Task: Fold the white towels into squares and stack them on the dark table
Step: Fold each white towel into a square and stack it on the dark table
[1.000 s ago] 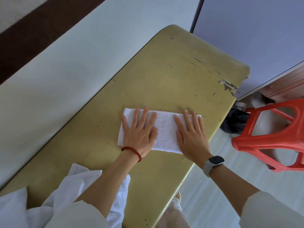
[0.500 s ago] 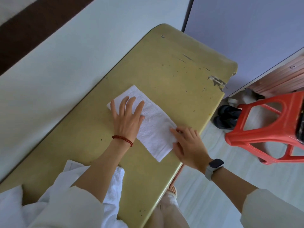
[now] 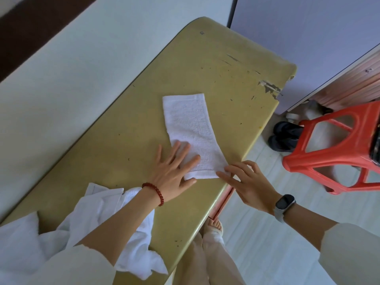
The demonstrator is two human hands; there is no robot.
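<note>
Lying flat on the scuffed olive-yellow tabletop (image 3: 205, 64), a white terry towel folded into a long narrow strip (image 3: 190, 128) runs from mid-surface toward the near right edge, its nubbly pile visible along the whole length. The left hand (image 3: 174, 171), fingers straight and spread, presses palm-down on the strip's near left corner, half on the cloth and half on the bare surface. The right hand (image 3: 246, 182) reaches in from beyond the right edge with loosely bent fingers; its fingertips (image 3: 221, 173) touch the strip's near right corner at the table's edge, and whether they pinch the cloth cannot be told. A red bead bracelet (image 3: 155, 192) circles the left wrist, and a dark smartwatch on a grey band (image 3: 284, 204) the right. A crumpled heap of white cloths (image 3: 102, 206) sits at the near left end of the tabletop, under the left forearm. Chipped paint marks the far right corner. A red plastic stool (image 3: 337, 149) stands on the pale floor off the right edge.
</note>
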